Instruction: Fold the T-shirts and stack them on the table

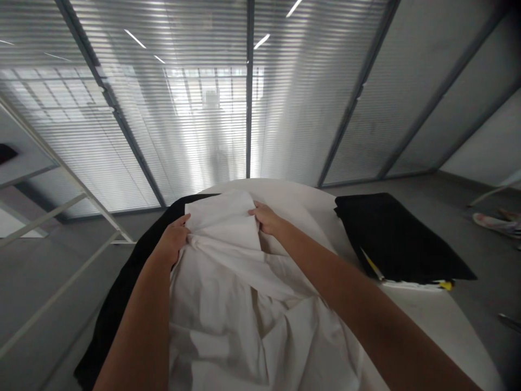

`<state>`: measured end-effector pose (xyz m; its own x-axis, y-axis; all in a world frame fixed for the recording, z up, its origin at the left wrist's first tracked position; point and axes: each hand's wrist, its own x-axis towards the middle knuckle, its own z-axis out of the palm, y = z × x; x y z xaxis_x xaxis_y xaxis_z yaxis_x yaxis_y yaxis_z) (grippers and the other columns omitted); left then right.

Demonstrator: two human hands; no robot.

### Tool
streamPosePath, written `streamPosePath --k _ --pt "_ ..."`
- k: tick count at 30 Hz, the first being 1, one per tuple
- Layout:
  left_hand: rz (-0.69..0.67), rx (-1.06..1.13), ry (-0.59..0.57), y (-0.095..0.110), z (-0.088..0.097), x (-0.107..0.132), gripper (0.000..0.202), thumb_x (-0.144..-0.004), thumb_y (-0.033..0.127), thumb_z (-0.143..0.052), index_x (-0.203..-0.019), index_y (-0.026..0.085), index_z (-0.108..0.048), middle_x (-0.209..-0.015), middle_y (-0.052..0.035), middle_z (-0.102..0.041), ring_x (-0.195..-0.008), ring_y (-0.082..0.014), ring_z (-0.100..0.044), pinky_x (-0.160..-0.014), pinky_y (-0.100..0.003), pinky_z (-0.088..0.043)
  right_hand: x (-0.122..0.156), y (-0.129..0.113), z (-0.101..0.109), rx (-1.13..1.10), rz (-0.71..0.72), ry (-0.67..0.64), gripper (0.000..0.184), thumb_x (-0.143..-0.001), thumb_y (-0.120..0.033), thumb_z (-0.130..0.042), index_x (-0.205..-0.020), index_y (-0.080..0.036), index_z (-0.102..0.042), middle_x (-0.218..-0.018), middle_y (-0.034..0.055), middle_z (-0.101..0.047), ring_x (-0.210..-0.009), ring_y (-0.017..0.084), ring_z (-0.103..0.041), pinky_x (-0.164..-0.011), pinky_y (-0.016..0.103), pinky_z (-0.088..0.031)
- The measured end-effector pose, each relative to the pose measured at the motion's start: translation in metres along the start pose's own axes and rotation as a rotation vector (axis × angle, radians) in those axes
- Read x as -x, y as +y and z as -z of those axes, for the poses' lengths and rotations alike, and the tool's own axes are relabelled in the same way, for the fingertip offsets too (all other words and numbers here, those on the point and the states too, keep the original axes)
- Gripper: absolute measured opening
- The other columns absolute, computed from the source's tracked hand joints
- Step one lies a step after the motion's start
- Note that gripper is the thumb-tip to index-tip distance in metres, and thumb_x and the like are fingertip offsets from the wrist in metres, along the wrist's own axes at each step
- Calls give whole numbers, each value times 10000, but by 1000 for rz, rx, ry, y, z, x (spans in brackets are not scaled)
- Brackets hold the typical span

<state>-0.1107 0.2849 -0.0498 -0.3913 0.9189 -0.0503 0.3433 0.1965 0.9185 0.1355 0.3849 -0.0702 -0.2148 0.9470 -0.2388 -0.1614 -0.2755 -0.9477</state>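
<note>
A creamy white garment (228,304) lies rumpled over a white round table (309,198), its far part folded into a flat panel. I cannot make out which kind of garment it is. My left hand (176,238) grips the left edge of this panel, with a bunched fold beside the fingers. On the opposite side, my right hand (266,217) pinches the right edge between thumb and fingers. Black cloth (134,271) spreads beneath and left of the white one, hanging over the table's edge.
On the table's right side rests a black folded item (399,239) over white and yellow material. A white metal rack (85,190) stands at the left. Glass partitions with blinds (203,136) rise behind the table. A shoe (494,222) shows at far right.
</note>
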Motion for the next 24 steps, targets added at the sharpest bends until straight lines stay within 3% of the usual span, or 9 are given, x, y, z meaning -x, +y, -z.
streamPosePath --k 4,10,15,19,24 --pt "157 320 -32 19 -20 11 678 -683 46 -506 -1352 148 -552 -918 -69 -744 -734 -164 -691 -723 -278 -554 3 -26 19 -26 29 -27 602 -716 43 -467 -1238 -220 -611 -766 -8 -698 -531 110 -574 -611 239 -513" --pt "110 426 -166 33 -64 16 693 -658 22 -517 -1340 139 -565 -963 -85 -744 -797 -175 -699 -804 -307 -551 5 -58 64 12 54 60 642 -772 57 -428 -1323 -242 -566 -820 9 -698 -550 98 -575 -606 239 -515" --pt "117 461 -266 50 -106 -3 612 -689 32 -552 -1290 136 -608 -1005 -98 -736 -818 -180 -696 -832 -321 -548 6 -78 107 59 26 233 582 -782 92 -408 -1267 -164 -603 -798 54 -699 -520 100 -573 -593 256 -501" --pt "88 496 -450 65 -134 -26 634 -689 46 -601 -1312 161 -585 -962 -79 -736 -761 -169 -686 -768 -313 -556 -1 -95 136 158 45 280 573 -786 95 -371 -1250 -146 -606 -798 55 -700 -560 109 -595 -614 254 -510" --pt "-97 318 -516 51 -152 -49 634 -707 66 -614 -1335 120 -549 -785 -41 -709 -651 -130 -636 -638 -239 -521 -7 -78 155 300 72 377 553 -830 2 -441 -1344 -185 -516 -822 32 -690 -614 114 -607 -630 240 -529"
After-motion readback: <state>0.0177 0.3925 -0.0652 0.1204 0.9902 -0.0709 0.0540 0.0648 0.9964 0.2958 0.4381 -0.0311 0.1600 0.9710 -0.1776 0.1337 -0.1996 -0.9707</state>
